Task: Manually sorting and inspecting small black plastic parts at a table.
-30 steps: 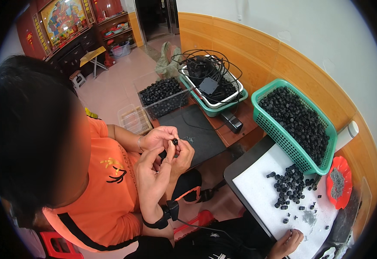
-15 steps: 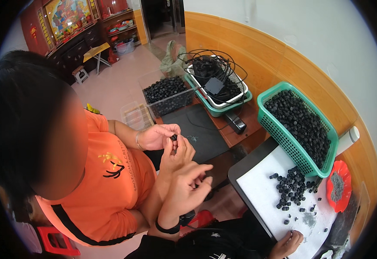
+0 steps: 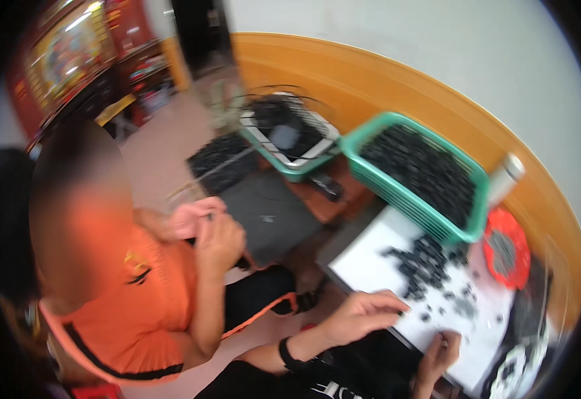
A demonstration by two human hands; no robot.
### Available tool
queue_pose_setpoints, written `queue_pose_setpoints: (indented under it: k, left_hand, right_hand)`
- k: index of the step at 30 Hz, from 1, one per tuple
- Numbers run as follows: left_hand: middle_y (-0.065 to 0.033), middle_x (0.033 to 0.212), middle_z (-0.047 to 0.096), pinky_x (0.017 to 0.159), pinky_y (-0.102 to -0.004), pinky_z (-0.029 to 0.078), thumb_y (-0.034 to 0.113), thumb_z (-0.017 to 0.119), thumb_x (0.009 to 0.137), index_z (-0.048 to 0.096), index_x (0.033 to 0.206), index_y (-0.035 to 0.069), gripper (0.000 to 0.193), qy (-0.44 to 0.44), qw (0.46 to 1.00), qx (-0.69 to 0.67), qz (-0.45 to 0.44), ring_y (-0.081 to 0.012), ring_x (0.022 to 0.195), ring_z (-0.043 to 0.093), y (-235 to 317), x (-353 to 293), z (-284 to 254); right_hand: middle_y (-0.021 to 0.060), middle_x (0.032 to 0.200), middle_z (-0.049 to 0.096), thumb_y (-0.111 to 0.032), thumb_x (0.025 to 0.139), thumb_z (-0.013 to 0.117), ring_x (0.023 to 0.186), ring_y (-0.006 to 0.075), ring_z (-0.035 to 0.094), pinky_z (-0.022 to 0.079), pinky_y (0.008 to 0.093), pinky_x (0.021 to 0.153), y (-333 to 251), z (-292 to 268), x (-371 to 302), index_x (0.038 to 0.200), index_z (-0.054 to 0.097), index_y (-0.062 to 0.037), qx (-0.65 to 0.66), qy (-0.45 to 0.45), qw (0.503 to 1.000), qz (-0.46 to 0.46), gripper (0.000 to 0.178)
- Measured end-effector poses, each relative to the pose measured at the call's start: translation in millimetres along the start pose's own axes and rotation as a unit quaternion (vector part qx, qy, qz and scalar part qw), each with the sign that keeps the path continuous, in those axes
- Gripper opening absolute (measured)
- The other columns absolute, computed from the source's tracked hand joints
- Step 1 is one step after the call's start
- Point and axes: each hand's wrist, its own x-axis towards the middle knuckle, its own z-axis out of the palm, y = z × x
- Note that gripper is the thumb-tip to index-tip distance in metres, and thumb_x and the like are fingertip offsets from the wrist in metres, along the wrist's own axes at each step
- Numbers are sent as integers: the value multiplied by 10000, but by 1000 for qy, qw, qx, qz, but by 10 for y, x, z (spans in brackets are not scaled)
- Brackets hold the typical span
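The left hand (image 3: 364,312), fingers spread and holding nothing, lies nearer the black parts (image 3: 423,266) heaped just right of it on the white surface (image 3: 370,266); whether the right hand (image 3: 440,352) grips something I cannot tell.

Left hand (image 3: 364,314) outstretched, fingers spread; right hand (image 3: 441,352) curled.

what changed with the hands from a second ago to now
The left hand, which was raised in front of the co-worker, has come down to the edge of the white sheet, fingers spread beside the pile of small black parts. The right hand stayed at the sheet's near edge; the blur hides whether it holds anything. The co-worker's hands stayed together at chest height. The green basket and red dish kept their places.
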Motion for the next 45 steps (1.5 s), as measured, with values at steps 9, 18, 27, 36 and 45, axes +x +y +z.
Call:
queue_pose_setpoints:
  k: [9, 18, 27, 36, 45]
  left_hand:
    - [-174, 1097, 662, 804, -269, 524, -42, 630, 893, 640, 1154, -93, 266, 20, 984, -149, -92, -189, 909, 655, -442, 350, 184]
    - [-187, 1092, 669, 809, -257, 555, -25, 635, 903, 628, 1170, -93, 276, -17, 970, -197, -142, -209, 930, 670, -734, 496, 350]
    - [-187, 1096, 659, 807, -255, 553, -12, 640, 905, 638, 1165, -89, 271, -16, 951, -263, -160, -209, 923, 668, -724, 456, 247]
    - [-156, 1072, 648, 782, -250, 523, -49, 666, 869, 686, 1115, -59, 246, -21, 976, -177, -124, -175, 912, 631, -654, 442, 232]
    - [-86, 1049, 624, 743, -214, 483, -66, 642, 889, 684, 1154, -41, 270, -39, 981, -145, -119, -121, 891, 587, -708, 441, 193]
  right_hand:
    - [89, 914, 667, 123, 793, 680, 791, 99, 599, 473, 219, 718, -220, -155, 130, 898, 646, 43, 362, 11, 912, 193, 137]
    - [125, 945, 656, 106, 792, 711, 823, 137, 607, 477, 238, 731, -256, -278, 133, 940, 630, 42, 425, -9, 889, 168, 181]
    - [144, 870, 667, 91, 773, 728, 741, 172, 649, 519, 254, 630, -550, -130, 268, 910, 633, 50, 310, -58, 947, 67, 172]
    - [147, 866, 659, 99, 762, 726, 707, 195, 651, 527, 267, 617, -635, -83, 284, 914, 623, 35, 268, -48, 962, 19, 194]
    - [149, 855, 650, 118, 745, 719, 724, 221, 650, 523, 288, 616, -619, -31, 306, 904, 620, 31, 242, -48, 969, 3, 207]
